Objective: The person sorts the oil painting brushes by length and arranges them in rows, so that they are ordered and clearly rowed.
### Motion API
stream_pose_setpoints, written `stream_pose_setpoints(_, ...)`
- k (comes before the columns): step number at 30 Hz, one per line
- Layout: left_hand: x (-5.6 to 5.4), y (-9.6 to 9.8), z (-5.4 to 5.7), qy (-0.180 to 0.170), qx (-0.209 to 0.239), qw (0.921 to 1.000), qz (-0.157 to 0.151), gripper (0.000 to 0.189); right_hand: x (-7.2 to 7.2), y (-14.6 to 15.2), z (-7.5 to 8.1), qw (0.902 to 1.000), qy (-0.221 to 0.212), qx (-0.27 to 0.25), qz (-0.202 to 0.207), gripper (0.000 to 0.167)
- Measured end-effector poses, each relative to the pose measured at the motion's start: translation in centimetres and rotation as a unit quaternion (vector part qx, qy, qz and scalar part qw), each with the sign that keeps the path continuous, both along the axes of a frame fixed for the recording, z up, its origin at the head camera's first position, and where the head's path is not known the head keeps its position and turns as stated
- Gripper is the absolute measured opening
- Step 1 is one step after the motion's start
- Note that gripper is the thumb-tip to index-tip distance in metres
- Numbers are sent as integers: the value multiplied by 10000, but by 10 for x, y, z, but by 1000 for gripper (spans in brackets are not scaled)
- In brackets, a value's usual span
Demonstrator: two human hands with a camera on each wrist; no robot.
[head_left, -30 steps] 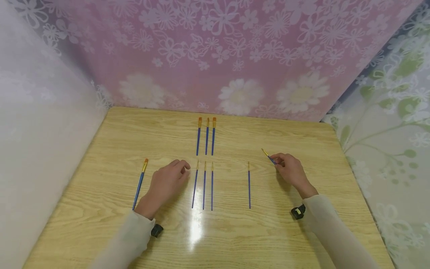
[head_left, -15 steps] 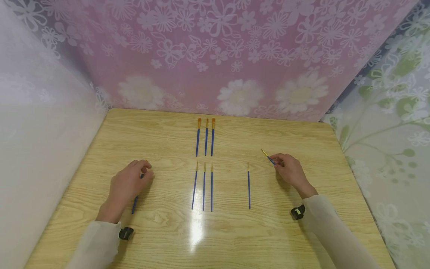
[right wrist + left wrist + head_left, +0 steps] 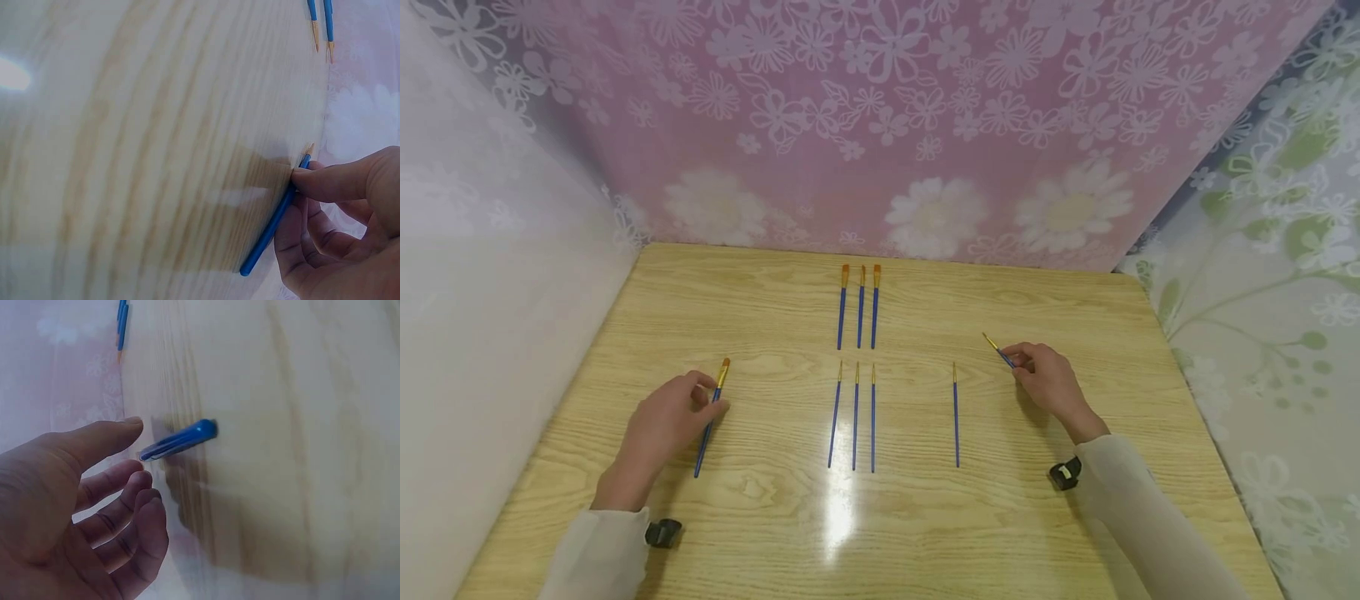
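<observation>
At the left of the table, my left hand (image 3: 662, 421) is beside a flat paintbrush (image 3: 703, 446) with a blue handle and orange bristles. Thumb and fingers curve loosely about it; the left wrist view shows the thumb apart from the brush's blue handle (image 3: 181, 439). On the right, my right hand (image 3: 1051, 382) pinches a thin paintbrush (image 3: 1004, 358) between thumb and fingers, its tip pointing away to the upper left. In the right wrist view the blue handle (image 3: 267, 231) slants down past the fingertips, its end close to the tabletop.
Three wider paintbrushes (image 3: 861, 312) lie side by side at the back middle of the wooden table (image 3: 760, 517). Nearer lie three thin paintbrushes (image 3: 856, 425), with one more thin paintbrush (image 3: 957, 421) to their right. A pink floral curtain (image 3: 820, 167) stands along the far edge.
My left hand has moved left from beside the thin brushes to the flat brush, then drawn back slightly, baring its bristles. The right hand keeps its place with its brush.
</observation>
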State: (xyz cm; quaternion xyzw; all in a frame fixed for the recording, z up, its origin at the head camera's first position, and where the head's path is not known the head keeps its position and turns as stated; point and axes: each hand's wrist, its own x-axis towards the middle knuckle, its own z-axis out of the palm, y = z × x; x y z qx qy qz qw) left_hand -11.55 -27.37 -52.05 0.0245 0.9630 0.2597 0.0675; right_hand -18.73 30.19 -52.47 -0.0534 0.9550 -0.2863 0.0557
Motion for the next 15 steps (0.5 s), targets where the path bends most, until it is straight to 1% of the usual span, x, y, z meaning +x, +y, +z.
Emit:
stream_pose_setpoints(4, 2, -1, -2, -63, 19, 10000, -63, 43, 0, -1, 1, 10000, 1, 0, -10, 35)
stream_pose_setpoints(8, 4, -2, -2, -40, 33, 9999, -85, 39, 1, -3, 3, 10000, -12, -18, -16, 35)
stream_pose_setpoints(15, 4, -1, 0, -52, -161, 9996, -214, 31, 0, -2, 2, 10000, -8, -47, -13, 35)
